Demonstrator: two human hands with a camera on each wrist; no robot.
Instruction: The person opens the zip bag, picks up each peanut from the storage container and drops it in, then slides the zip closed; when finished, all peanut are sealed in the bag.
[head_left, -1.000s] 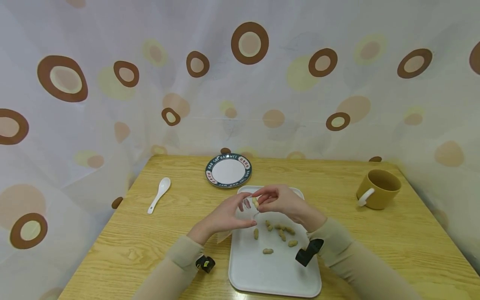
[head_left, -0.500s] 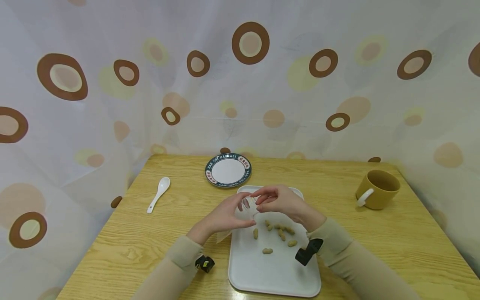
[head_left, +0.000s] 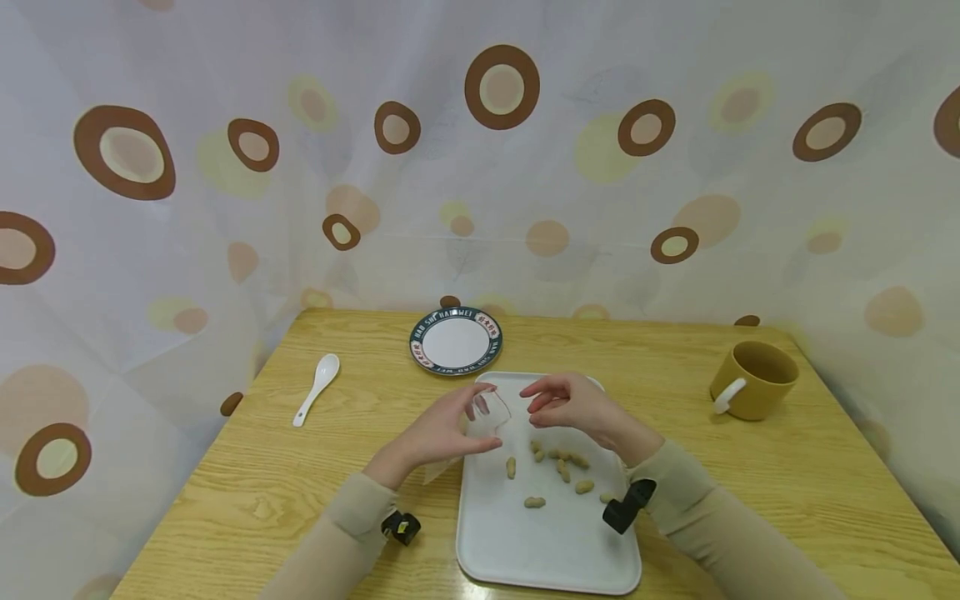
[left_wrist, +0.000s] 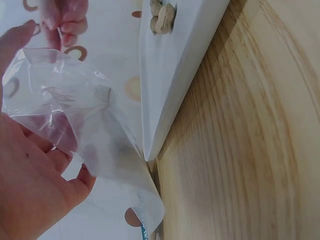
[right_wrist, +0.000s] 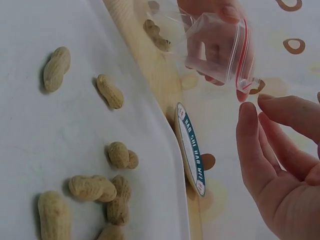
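Note:
My left hand (head_left: 438, 427) holds a clear zip-lock bag (head_left: 491, 412) with its mouth spread, over the left side of a white tray (head_left: 551, 550). A red line runs along the bag's mouth in the right wrist view, and a peanut (right_wrist: 156, 36) shows through the plastic lower down. To the right of the bag is my right hand (head_left: 583, 410), its fingers bent, with nothing seen between thumb and fingertips. Several unshelled peanuts (head_left: 534, 502) lie scattered on the tray below both hands. In the left wrist view the bag (left_wrist: 75, 92) hangs beside the tray's edge.
Behind the tray lies a round plate (head_left: 456, 342) with a dark green lettered rim. A white spoon (head_left: 318, 389) is on the wooden table (head_left: 247, 475) at the left. At the right stands a mustard mug (head_left: 755, 382) with a white handle. A patterned curtain (head_left: 555, 192) hangs behind.
A peanut was in my right fingers one second ago; those fingers now show none. My right hand has drawn back rightward from the bag's mouth, and my left hand has shifted slightly left.

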